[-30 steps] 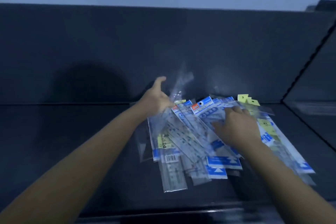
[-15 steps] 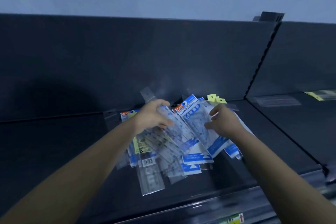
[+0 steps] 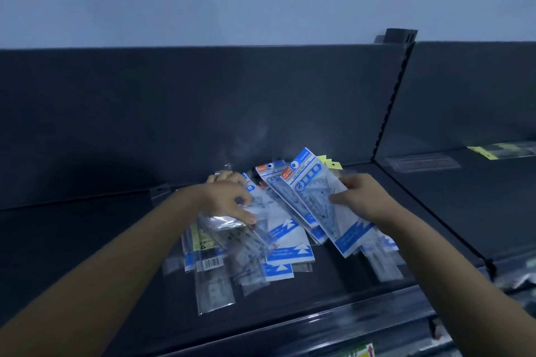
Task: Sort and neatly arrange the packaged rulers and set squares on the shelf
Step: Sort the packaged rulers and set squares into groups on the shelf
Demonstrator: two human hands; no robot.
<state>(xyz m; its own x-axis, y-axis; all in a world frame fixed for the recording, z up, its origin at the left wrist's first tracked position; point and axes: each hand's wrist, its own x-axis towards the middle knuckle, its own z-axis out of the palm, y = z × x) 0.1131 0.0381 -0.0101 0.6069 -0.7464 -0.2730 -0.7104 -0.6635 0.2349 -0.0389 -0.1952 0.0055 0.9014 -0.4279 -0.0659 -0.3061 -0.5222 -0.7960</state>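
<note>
A loose pile of packaged rulers and set squares (image 3: 278, 243) lies on the dark shelf (image 3: 87, 240). My right hand (image 3: 365, 197) grips a blue-and-white set square pack (image 3: 319, 200) by its right edge and holds it tilted above the pile. A second similar pack (image 3: 278, 191) lies just behind it. My left hand (image 3: 229, 200) curls its fingers round clear ruler packs (image 3: 232, 229) at the pile's left side. A long clear ruler pack (image 3: 213, 290) sticks out toward the front edge.
The shelf's back panel (image 3: 203, 110) rises behind the pile. A slotted upright (image 3: 391, 101) separates a neighbouring shelf bay (image 3: 464, 197) on the right, holding a clear pack (image 3: 423, 162) and a yellow-tagged pack (image 3: 493, 151). A price label (image 3: 362, 352) sits on the front rail.
My right hand has lifted the blue set square pack up off the pile. My left hand has slid onto the clear ruler packs and closed on them. The view has shifted slightly.
</note>
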